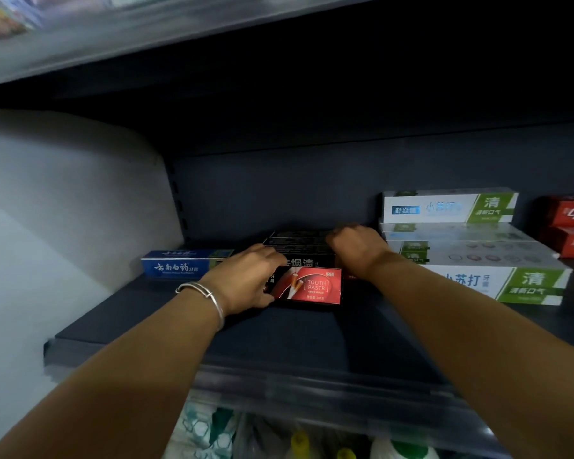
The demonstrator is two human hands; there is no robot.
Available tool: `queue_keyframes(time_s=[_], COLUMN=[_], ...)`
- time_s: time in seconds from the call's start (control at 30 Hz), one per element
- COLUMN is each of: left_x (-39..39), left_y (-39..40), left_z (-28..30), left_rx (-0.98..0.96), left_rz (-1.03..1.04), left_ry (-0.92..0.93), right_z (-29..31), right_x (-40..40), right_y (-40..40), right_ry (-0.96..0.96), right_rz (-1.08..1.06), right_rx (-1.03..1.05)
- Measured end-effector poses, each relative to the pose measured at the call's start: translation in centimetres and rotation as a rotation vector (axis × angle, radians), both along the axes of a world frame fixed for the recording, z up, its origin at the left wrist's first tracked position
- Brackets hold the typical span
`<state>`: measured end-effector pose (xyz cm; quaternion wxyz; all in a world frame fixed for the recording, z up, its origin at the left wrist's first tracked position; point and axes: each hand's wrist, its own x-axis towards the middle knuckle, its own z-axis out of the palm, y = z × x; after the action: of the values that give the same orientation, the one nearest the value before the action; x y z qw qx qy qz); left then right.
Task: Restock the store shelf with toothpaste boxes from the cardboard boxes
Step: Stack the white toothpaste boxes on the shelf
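While both arms reach deep onto the dark shelf (312, 336), the left hand (246, 279) cups the left end of a stack of black-and-red toothpaste boxes (307, 284), fingers curled on it. The right hand (357, 246) presses the stack's far right corner; its fingers seem bent over the top. Squaring should go best with even pressure from both sides, keeping clear of the green-and-white boxes (497, 279) beside it.

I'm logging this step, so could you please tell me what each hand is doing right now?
Left hand: closed on the black-and-red toothpaste boxes.
Right hand: resting on the same stack; grip cannot be told.
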<state>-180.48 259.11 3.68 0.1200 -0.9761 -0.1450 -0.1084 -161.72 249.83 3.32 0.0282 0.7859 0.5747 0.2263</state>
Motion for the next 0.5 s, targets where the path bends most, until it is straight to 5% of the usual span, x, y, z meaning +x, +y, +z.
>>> queue_keyframes(time_s=[0.3,0.5], left_x=[0.4,0.8], left_y=[-0.4,-1.3], left_z=[-0.3,0.0], left_rx=[-0.011,-0.015], left_rz=[-0.006,-0.005], left_ry=[-0.01,-0.035], right_z=[0.3,2.7], right_x=[0.4,-0.5], right_y=[0.0,-1.2], right_ry=[0.086,0.629], right_rz=[0.027,0.121], right_rx=[-0.025,0.038])
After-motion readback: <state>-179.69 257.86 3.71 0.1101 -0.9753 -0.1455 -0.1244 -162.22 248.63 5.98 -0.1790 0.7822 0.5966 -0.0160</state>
